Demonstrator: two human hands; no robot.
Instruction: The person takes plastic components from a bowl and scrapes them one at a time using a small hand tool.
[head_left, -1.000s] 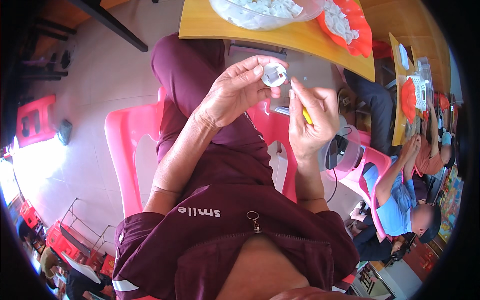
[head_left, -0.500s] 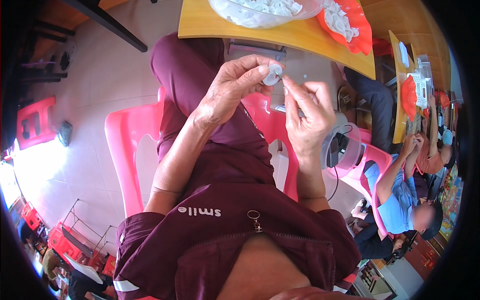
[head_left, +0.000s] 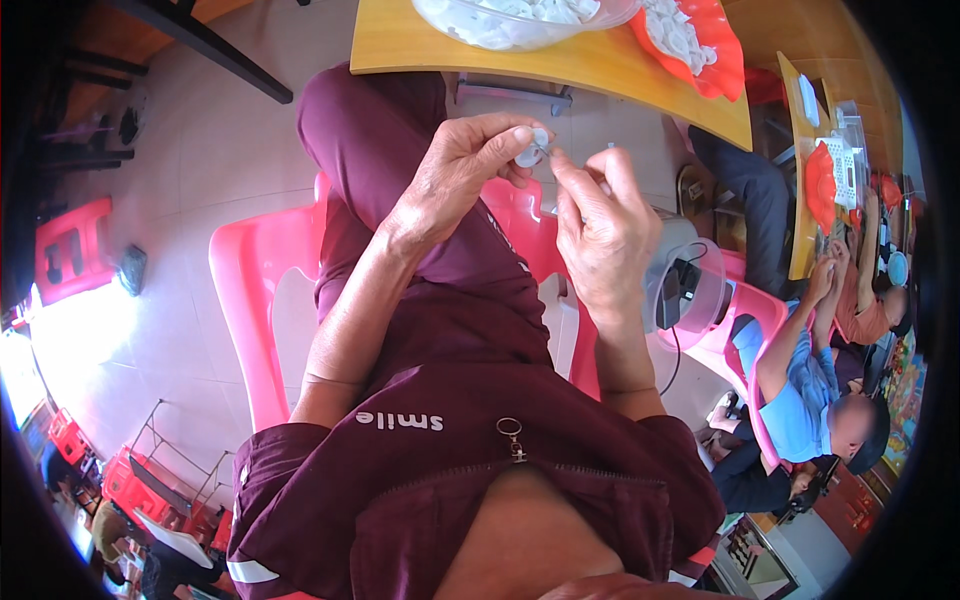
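The left hand (head_left: 460, 168) partly hides the white disc (head_left: 529, 155); the top edge crops the bowl (head_left: 440, 27).

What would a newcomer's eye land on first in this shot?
Probably the small white round piece at upper centre, pinched in the left hand, with the right hand holding a thin tool at it. Next, the bright pink chair left of the maroon trousers. Then, along the top edge, white pieces in a red dish on the yellow table.
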